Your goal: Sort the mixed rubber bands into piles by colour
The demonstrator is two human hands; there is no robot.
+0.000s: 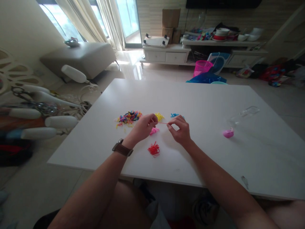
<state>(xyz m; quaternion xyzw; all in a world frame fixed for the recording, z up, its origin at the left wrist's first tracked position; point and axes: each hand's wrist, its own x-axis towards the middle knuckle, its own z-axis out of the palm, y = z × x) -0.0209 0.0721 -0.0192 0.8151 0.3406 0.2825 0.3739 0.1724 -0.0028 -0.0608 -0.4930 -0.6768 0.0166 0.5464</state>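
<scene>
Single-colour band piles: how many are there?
4: yellow pile beyond the left hand, pink pile beside that hand, blue pile beyond the right hand, red pile lowest in view. More may be hidden.

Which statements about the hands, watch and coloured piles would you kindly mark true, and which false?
1. The left hand and right hand hold a thin reddish strand between them. True.
2. The watch is on the right wrist. False: the watch is on the left one.
3. The red pile lies closer to the camera than the multicoloured pile. True.
4. The yellow pile lies right of the blue pile. False: the yellow pile lies left.
</scene>
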